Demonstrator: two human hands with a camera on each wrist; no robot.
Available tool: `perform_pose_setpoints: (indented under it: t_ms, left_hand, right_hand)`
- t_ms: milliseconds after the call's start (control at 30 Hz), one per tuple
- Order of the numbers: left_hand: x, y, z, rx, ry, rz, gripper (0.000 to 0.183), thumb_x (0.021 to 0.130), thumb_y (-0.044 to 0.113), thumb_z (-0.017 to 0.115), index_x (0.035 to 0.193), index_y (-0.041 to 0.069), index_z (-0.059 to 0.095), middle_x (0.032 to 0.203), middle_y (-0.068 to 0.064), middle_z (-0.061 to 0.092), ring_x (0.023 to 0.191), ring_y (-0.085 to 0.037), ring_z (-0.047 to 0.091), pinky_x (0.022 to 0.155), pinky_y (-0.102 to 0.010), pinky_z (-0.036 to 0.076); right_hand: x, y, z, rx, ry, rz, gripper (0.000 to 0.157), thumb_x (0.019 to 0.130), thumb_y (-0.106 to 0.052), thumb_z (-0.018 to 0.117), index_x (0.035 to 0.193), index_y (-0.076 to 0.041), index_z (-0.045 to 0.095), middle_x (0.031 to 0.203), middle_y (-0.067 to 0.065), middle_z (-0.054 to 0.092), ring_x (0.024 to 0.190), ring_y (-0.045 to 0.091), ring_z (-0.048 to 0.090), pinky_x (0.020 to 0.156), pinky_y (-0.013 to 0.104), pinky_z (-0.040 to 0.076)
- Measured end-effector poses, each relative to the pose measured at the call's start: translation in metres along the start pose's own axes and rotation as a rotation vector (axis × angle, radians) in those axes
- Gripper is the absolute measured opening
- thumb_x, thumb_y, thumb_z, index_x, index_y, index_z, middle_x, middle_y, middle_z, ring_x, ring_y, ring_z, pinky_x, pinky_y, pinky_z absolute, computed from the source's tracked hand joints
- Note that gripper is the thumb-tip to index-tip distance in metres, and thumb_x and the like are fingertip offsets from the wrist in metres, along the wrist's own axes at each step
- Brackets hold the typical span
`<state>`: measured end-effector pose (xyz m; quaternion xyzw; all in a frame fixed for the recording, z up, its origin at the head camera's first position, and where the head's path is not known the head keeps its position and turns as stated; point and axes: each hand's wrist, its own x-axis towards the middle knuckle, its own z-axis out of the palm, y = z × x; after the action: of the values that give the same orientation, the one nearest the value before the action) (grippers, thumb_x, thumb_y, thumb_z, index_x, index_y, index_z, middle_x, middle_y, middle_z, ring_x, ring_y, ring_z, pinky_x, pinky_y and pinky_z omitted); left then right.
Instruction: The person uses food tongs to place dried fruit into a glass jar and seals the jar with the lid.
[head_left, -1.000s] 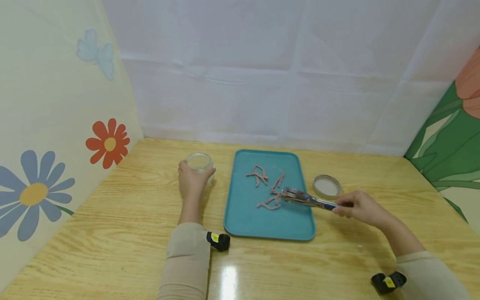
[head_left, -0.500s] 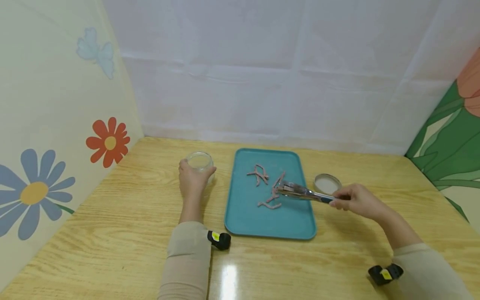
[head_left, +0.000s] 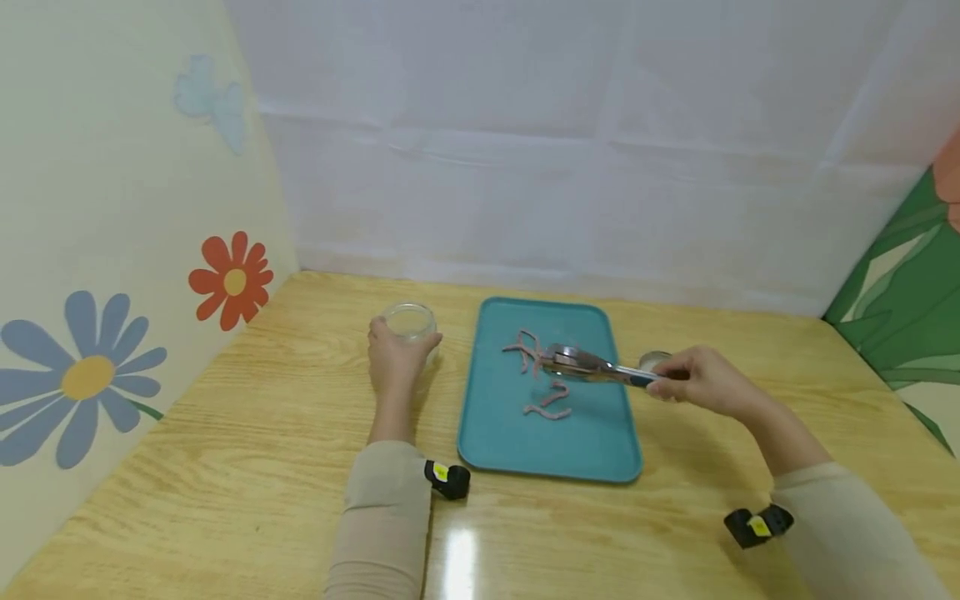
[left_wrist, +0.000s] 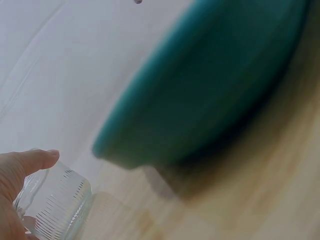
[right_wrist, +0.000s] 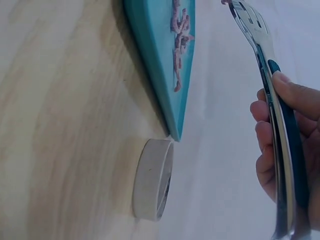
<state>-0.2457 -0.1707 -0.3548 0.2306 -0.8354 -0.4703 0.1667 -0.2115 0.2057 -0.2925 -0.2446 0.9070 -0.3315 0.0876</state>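
Observation:
My left hand [head_left: 397,358] grips a clear glass jar [left_wrist: 55,205] around its side, thumb on the right; the jar stands left of the tray, its ribbed wall showing in the left wrist view. My right hand [head_left: 701,382] holds metal tongs [head_left: 592,365] by their dark-handled arms, squeezed nearly together. From their tips over the tray a thin pinkish strip [head_left: 537,363] hangs, and a bit of pink shows at the tips in the right wrist view. Several more pinkish meat-like strips [head_left: 548,412] lie on the blue-green tray [head_left: 517,450].
A round, shallow lid [right_wrist: 150,180] lies on the wooden table [head_left: 570,533] right of the tray, partly hidden behind my right hand in the head view. A white cloth [head_left: 480,183] hangs behind the table, with flower-patterned panels [head_left: 97,208] at both sides.
The tongs have moved up and left from the middle of the tray, picking up a strip that lay there. My left hand stays at the jar; the head view has shifted slightly.

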Motion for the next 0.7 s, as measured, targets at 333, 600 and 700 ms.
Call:
perform_pose_setpoints:
  t_ms: [333,600,700]
  left_hand:
    - [-0.002,0.001,0.005,0.002,-0.007,-0.001,0.093,0.063,0.041,0.073,0.131,0.006,0.020,0.125,-0.020,0.034,0.110,-0.039,0.036,0.083,-0.053,0.035]
    - [-0.002,0.003,0.008,0.010,-0.002,-0.012,0.093,0.063,0.041,0.073,0.132,0.007,0.020,0.125,-0.019,0.034,0.110,-0.038,0.037,0.082,-0.053,0.035]
    - [-0.001,0.003,0.007,0.009,-0.006,-0.015,0.093,0.063,0.041,0.073,0.132,0.007,0.020,0.126,-0.019,0.034,0.110,-0.038,0.036,0.083,-0.053,0.035]
  right_hand:
    - [0.013,-0.009,-0.006,-0.026,0.021,-0.027,0.014,0.081,-0.014,0.060,0.086,-0.002,0.065,0.064,0.003,0.053,0.054,0.015,0.042,0.045,0.027,0.036]
    - [0.029,-0.018,-0.002,-0.048,0.048,-0.055,0.015,0.082,-0.017,0.059,0.084,-0.003,0.065,0.066,0.001,0.056,0.059,0.018,0.048,0.051,0.031,0.041]
    - [0.038,-0.021,0.001,-0.060,0.050,-0.085,0.014,0.083,-0.018,0.058,0.081,-0.005,0.064,0.065,0.000,0.055,0.058,0.017,0.048,0.052,0.031,0.041]
